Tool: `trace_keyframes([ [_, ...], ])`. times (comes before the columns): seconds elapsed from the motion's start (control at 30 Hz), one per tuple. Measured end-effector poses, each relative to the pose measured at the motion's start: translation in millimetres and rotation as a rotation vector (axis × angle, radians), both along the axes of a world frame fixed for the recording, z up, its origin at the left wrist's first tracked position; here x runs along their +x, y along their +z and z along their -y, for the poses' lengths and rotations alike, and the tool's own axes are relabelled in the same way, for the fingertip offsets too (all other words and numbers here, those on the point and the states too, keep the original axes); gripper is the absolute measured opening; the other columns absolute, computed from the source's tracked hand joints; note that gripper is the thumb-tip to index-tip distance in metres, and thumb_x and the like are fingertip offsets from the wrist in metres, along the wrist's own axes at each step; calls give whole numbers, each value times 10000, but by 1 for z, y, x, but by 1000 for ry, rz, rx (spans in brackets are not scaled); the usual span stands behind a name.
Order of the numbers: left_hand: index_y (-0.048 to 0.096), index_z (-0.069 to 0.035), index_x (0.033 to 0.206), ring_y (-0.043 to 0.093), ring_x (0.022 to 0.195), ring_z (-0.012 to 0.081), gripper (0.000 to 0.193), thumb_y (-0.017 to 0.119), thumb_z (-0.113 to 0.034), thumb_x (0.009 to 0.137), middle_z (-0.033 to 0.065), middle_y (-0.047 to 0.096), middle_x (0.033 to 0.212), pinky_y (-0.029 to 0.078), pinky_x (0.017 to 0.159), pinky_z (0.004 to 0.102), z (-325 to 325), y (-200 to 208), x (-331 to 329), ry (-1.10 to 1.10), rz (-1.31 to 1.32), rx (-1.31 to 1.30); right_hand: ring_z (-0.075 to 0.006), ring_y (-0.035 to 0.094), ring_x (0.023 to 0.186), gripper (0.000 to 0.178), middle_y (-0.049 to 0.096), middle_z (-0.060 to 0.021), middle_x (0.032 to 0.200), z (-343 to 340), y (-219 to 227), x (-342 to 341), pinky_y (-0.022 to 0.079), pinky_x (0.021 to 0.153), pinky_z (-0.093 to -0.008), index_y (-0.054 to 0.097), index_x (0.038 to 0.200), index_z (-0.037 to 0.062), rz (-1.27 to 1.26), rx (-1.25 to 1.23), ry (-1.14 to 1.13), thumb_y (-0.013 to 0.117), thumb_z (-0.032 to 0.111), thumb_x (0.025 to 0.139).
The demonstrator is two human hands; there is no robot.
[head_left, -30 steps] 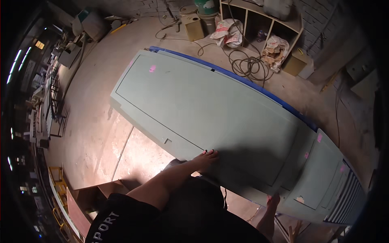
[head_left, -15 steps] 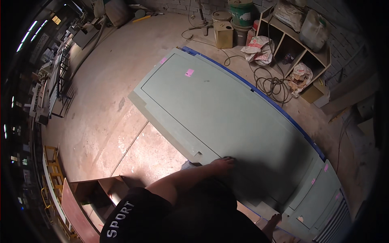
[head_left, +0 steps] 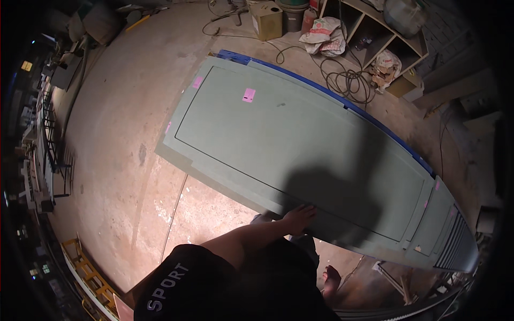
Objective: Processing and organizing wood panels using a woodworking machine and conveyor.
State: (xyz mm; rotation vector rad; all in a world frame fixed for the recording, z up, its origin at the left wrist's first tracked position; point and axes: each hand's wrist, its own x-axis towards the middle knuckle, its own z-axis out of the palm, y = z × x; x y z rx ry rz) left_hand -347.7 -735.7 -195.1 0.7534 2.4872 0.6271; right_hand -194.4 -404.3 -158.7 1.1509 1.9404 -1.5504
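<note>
Fingers (head_left: 306,212) of the left hand (head_left: 297,218) lie spread and flat on the near edge of a long grey-green door panel (head_left: 278,134); the grip is open, pressing on the surface and closed around nothing. The forearm reaches to it from the lower edge of the view, over a dark shirt. The right hand cannot be made out in this view, so its state is unknown.

The door panel lies flat and raised above the concrete floor (head_left: 118,134), with a metal trestle leg (head_left: 393,275) showing below its right end. A blue strip (head_left: 332,96) runs along the panel's far edge, small pink tags (head_left: 248,95) sit on its upper left part, and a louvred section (head_left: 452,238) closes its right end. A bare foot (head_left: 330,279) stands just below the panel's near edge. Beyond the far edge lie coiled cables (head_left: 348,80), a square can (head_left: 266,20) and an open shelf unit (head_left: 375,32).

Risks, as a judgement: a flat palm gives no hold, so a push on the overhanging edge could tip or slide the panel on its supports. The bare foot lies under that edge. The hand's own shadow darkens the surface around it, hiding flaws there.
</note>
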Motion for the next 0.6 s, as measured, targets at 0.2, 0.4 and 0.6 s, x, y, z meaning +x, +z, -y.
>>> trace_keyframes([
  [0.2,391,-38,1391,257,1406,278,629,573,-199,810,124,285,1512,251,1133,449,6,-13,3,-61,-119,16,-134,619,718,254,686,-79,894,62,21,47,515,654,-277,665,1070,-6,-71,153,98,611,167,892],
  [0.4,400,-28,1379,272,1396,305,655,594,-176,771,135,301,1502,282,1119,447,27,-24,5,-187,-261,-19,-147,632,760,325,687,-97,940,92,-5,138,525,692,-290,658,1097,-8,-87,129,-40,604,239,893],
  [0.6,256,2,1445,211,1419,323,853,651,-399,805,175,205,1536,259,1125,455,74,3,23,-112,-148,-294,-112,569,663,305,659,-73,876,174,-30,304,491,599,-242,648,1110,13,25,-10,-494,623,207,876],
])
